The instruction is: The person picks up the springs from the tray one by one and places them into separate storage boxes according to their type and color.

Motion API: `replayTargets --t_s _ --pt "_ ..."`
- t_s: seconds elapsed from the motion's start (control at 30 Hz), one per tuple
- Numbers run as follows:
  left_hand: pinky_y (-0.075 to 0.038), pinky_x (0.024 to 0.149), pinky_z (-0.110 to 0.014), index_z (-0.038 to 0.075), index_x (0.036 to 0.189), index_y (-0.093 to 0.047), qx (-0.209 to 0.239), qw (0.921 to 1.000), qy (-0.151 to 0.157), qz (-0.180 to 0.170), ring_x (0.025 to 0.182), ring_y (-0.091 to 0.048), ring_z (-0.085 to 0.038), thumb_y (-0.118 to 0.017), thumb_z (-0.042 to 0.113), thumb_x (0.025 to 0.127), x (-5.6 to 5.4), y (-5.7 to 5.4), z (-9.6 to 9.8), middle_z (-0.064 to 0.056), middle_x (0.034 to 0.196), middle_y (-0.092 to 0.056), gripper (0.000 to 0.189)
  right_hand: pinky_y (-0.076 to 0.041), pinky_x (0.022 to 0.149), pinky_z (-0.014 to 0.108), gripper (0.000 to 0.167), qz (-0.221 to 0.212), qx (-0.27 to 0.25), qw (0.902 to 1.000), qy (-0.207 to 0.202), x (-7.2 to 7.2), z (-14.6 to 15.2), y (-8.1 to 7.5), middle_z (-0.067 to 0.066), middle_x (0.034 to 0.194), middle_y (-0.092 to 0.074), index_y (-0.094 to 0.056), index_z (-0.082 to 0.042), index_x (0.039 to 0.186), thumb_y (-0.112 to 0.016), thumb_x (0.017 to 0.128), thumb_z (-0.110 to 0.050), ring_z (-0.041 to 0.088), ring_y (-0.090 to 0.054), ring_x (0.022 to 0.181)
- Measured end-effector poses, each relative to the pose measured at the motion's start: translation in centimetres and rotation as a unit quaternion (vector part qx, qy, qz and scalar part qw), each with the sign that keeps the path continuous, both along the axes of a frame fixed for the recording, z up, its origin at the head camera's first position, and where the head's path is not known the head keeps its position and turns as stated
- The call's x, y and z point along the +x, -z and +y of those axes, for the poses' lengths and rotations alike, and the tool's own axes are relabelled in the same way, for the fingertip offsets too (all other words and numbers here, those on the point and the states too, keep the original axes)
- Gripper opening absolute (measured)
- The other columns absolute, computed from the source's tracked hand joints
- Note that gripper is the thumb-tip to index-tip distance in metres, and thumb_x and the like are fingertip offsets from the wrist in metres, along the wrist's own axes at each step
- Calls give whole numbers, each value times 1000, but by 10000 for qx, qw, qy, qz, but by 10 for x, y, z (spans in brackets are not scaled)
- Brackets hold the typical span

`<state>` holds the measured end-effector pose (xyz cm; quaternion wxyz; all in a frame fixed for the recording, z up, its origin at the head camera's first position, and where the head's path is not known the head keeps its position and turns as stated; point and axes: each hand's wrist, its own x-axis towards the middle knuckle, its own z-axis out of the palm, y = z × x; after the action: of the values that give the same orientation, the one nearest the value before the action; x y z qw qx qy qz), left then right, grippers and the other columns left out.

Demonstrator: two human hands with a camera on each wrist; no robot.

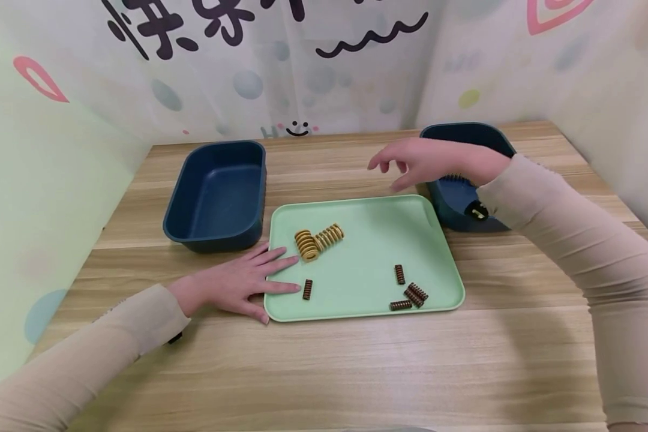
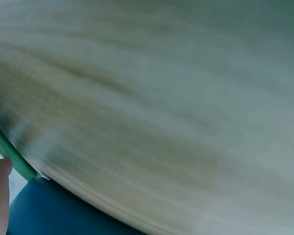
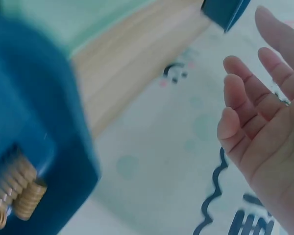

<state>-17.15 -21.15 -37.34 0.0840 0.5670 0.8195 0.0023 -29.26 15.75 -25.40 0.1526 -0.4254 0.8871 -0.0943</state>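
Observation:
My left hand (image 1: 243,283) lies with straight, spread fingers over the left rim of a pale green tray (image 1: 367,240). Its fingertips are close to a small dark brown coil spring (image 1: 307,289) and two larger yellow coil springs (image 1: 306,245). Several more small brown springs (image 1: 414,295) lie at the tray's lower right. Raised above the table behind the tray, my right hand (image 1: 418,161) has loosely bent fingers and holds nothing; the palm (image 3: 279,142) appears bare in the right wrist view. Its forearm crosses over the right blue bin (image 1: 447,216), hiding part of it.
Yellow springs (image 3: 29,198) sit inside the right bin. A second blue bin (image 1: 216,237) stands behind my left hand, at the tray's upper left. The wooden table (image 1: 356,372) meets patterned cloth (image 1: 324,90) at the back and sides.

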Motion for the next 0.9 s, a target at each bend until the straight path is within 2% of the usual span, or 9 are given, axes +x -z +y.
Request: replayTargets --t_s 0.4,0.63,0.9 --pt "-8 106 -58 31 141 -36 -45 10000 -60 -57 138 -10 -36 -43 66 82 0 0 0 -13 152 -17 68 -44 71 32 50 -194 -104 9972 -717 15 -42 21 11 110 -58 -52 -8 126 -70 81 -21 22 -52 80" --pt "-9 106 -59 31 141 -36 -34 10000 -49 -46 138 -10 -36 -43 66 82 -1 0 0 -12 152 -17 68 -46 78 36 47 -642 -121 9901 -1243 18 -58 42 13 119 -54 -52 -7 126 -68 83 -17 29 -54 94" --pt "-9 105 -59 31 141 -35 -9 10000 -22 -53 138 -11 -37 -43 66 83 -1 1 0 -13 152 -18 68 -47 81 33 46 -562 180 9826 -1760 22 -74 59 8 123 -52 -52 -12 128 -66 84 -18 21 -51 102"
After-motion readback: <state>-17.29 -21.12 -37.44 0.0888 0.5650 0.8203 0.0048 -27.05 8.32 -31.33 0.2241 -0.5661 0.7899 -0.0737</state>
